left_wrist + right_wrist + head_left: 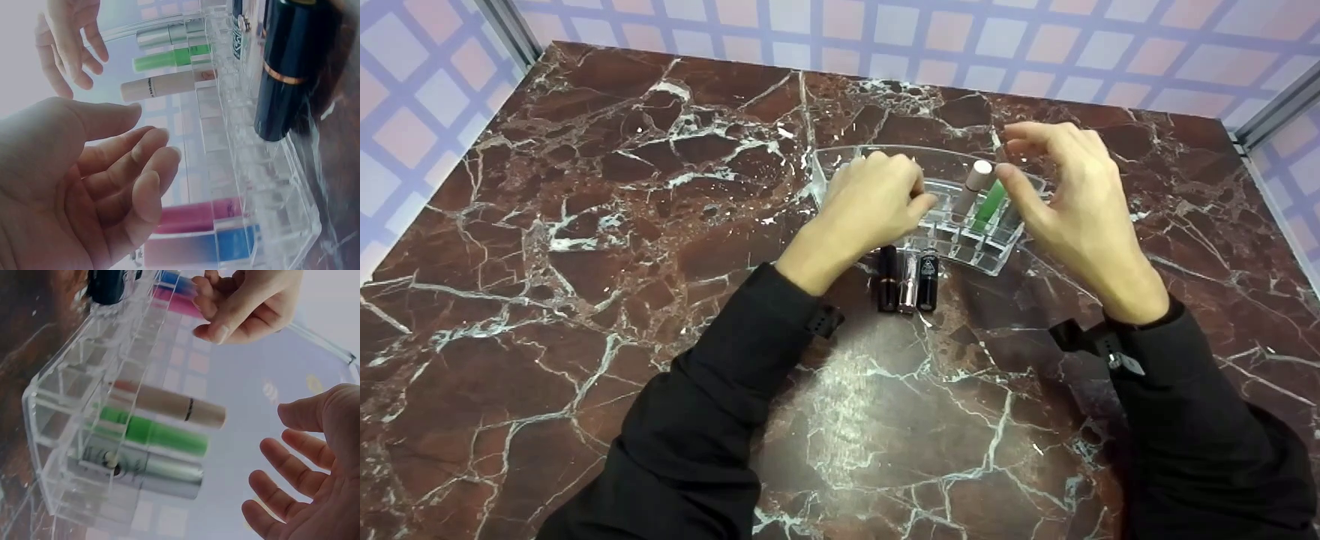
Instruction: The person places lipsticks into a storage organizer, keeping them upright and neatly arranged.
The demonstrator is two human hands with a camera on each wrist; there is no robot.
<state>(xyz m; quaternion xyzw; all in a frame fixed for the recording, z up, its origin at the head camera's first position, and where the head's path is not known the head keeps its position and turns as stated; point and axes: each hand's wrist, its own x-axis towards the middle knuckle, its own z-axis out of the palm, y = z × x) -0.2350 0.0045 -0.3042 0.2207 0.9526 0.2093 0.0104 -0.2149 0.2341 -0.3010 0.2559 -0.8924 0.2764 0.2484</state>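
Lipstick tubes [908, 283], 3 of them, lie side by side just near of the clear organizer [988, 260], seemingly for easy reach. My left hand [877, 195], fingers half curled and thumb apart, holds nothing near the pink tube [197, 215] and blue tube [233, 244] at left. My right hand [1076, 187], fingers parted, is empty too. At right, compartment walls prop the beige tube [970, 193], green tube [990, 205] and silver tube [173, 479] upright.
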